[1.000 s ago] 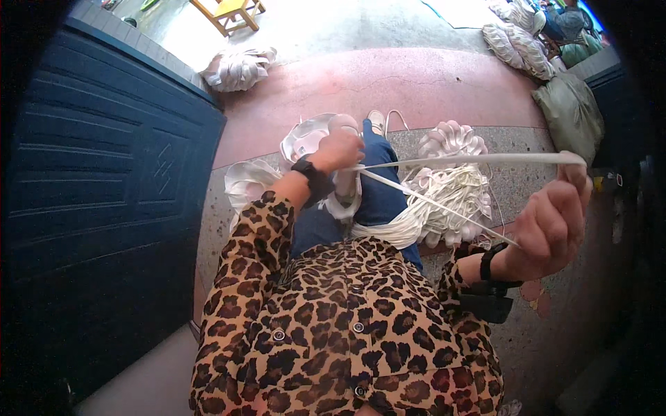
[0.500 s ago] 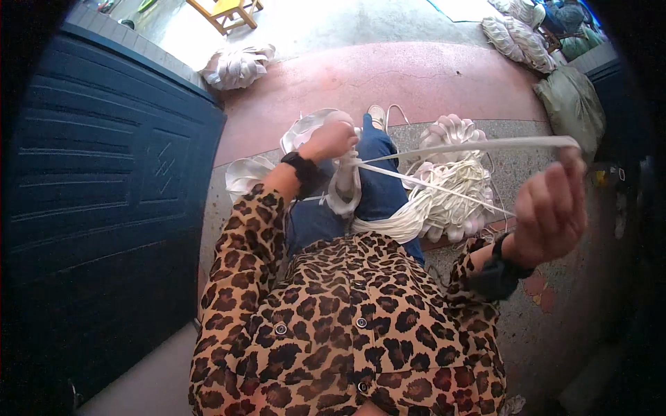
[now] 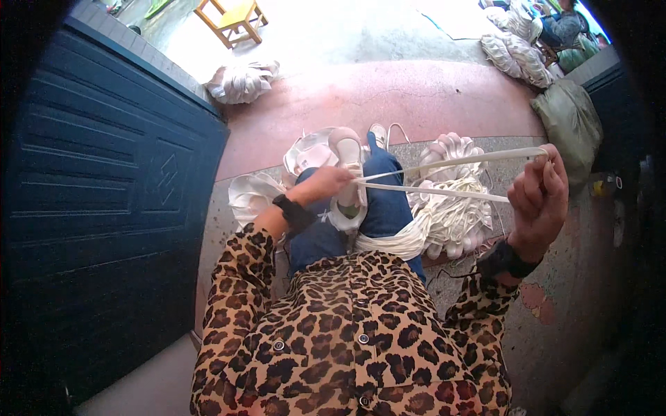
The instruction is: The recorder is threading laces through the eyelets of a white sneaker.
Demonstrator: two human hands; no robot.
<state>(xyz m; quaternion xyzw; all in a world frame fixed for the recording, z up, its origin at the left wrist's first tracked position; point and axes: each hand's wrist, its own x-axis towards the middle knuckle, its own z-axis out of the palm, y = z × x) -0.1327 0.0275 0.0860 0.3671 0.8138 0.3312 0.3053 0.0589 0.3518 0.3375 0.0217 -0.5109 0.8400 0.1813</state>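
Note:
A pale pink and white shoe upper [image 3: 345,147] lies across my lap between my knees. My left hand [image 3: 331,182] is closed at its lacing area, pinching something hidden under the fingers. Out to the right, my raised right hand [image 3: 541,194] grips a white shoelace [image 3: 472,158]. Two strands of that lace stretch from the shoe upper to the right hand. A thick hank of white laces [image 3: 394,239] is draped over my right thigh.
Stacked shoe uppers [image 3: 451,149] with loose laces lie right of my legs; more uppers [image 3: 251,197] are at the left. A dark blue door [image 3: 104,208] stands at left. Ahead are a bundle [image 3: 243,82], a yellow chair [image 3: 234,22] and a greenish sack [image 3: 569,125].
My left hand has moved down and back over the shoe upper, uncovering its toe. My right hand has shifted slightly left, still gripping the lace. The view has tilted up slightly.

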